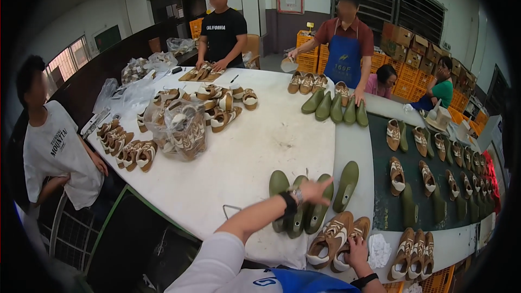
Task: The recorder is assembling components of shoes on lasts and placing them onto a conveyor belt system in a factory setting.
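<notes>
My left hand (pixel 315 191) reaches over a row of green shoe lasts (pixel 296 220) near the table's front edge, its fingers apart and nothing visible in them. Just right of it lies another green last (pixel 346 185). My right hand (pixel 356 251) is closed at the heel opening of a brown and white sneaker (pixel 360 228). Beside that one, a matching sneaker (pixel 330 239) points away from me. The fingertips of my right hand are partly hidden by the shoe.
White crumpled paper (pixel 379 250) and more sneakers (pixel 416 252) lie to the right. A dark green conveyor belt (pixel 385 176) carries shoes and lasts. A plastic bag of shoes (pixel 184 130) sits on the white table (pixel 260 168). Several people are around; one touches green lasts (pixel 336 109).
</notes>
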### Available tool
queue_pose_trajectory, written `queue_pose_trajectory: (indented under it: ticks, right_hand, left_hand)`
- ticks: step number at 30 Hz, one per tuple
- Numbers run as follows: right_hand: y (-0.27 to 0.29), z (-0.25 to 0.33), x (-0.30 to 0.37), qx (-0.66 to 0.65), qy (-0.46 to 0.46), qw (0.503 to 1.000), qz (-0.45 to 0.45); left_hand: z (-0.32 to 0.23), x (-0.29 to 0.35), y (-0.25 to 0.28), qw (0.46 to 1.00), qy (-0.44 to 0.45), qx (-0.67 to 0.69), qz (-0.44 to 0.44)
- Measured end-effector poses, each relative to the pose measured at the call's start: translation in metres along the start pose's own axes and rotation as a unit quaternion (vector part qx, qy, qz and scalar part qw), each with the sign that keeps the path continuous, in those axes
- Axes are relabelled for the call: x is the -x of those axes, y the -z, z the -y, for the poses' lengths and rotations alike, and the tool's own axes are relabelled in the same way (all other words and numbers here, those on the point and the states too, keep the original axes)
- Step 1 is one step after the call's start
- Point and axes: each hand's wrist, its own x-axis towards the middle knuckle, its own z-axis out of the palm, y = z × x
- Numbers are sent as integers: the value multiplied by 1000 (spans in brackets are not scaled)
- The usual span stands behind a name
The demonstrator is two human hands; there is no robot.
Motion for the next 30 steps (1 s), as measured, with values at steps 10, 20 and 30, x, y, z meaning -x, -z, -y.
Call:
queue_pose_trajectory:
  ticks: [10,20,30]
  right_hand:
    - [-5,6,2,-20,-13,1000,-8]
    - [-2,8,2,-2,-26,999,34]
    - [-12,4,-2,-4,-21,1000,12]
  left_hand:
    - [-41,19,211,920,-111,13,-375]
    - [-4,37,-12,994,-3,-102,-43]
    - [20,25,-119,988,136,-11,-73]
